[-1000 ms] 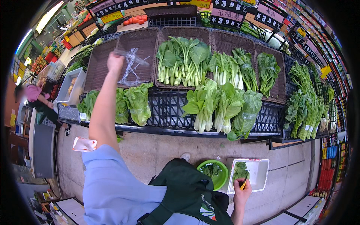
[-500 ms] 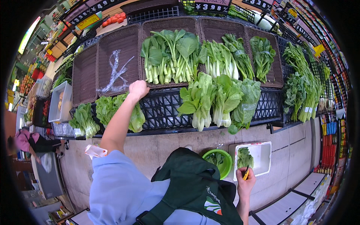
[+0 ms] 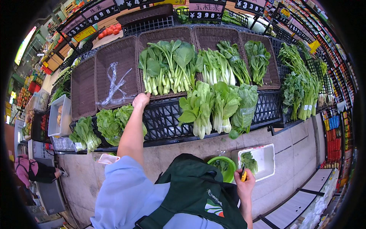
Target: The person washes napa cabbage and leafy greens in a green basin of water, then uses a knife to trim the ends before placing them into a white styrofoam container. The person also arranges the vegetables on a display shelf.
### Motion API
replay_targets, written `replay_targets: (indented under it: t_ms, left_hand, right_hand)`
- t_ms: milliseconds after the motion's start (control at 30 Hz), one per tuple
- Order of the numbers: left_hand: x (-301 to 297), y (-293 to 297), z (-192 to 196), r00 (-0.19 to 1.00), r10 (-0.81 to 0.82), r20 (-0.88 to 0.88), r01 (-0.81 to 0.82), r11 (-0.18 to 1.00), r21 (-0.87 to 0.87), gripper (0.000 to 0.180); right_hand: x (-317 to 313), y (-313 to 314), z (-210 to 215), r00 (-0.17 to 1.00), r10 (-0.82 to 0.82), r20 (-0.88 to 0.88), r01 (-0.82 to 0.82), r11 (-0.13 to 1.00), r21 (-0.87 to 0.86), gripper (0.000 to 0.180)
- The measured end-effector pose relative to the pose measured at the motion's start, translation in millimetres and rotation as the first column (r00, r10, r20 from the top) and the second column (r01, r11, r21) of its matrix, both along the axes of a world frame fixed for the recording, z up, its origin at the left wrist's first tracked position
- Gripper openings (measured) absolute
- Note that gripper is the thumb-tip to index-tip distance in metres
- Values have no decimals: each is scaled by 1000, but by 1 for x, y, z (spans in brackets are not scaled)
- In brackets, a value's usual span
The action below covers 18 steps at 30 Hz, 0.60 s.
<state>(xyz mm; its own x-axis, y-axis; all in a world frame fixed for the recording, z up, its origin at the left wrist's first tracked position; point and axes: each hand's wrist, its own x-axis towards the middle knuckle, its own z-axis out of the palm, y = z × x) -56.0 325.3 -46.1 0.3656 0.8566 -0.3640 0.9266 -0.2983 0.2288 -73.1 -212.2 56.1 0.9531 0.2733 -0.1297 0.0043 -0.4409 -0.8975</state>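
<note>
Overhead, black price signs (image 3: pixel 206 11) line wicker baskets (image 3: pixel 116 72).

place: grocery shop | evidence: leafy greens (image 3: pixel 167 66) in wicker display baskets (image 3: pixel 114 72), price signs (image 3: pixel 206 11) above

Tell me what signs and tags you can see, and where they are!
Price signs: along the shelf top, dark rectangles with pale and pink panels.
Yellow sign: upper left near the tomatoes, slanted rectangle.
Small white tags: on the green bunches at right.
Plastic wrap: crumpled, clear, in the empty brown basket.
</note>
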Motion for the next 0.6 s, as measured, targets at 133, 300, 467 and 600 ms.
replay_targets:
  t_ms: [133,300,467,600]
  left_hand:
    - [-1,3,-5,992,47,119,-44,999,-33,60]
    - [-16,28,-35,894,119,431,-102,993,-64,63]
    - [-17,7,-8,613,141,777,-1,984,-178,40]
    - [-9,-30,14,256,595,762,127,761,-636,20]
  right_hand:
    - [0,12,11,999,35,24,-34,999,-24,12]
    - [1,16,6,984,87,153,-89,996,6,18]
    - [4,8,11,978,103,182,-94,994,-55,18]
    - [7,9,7,987,87,134,-78,994,-70,18]
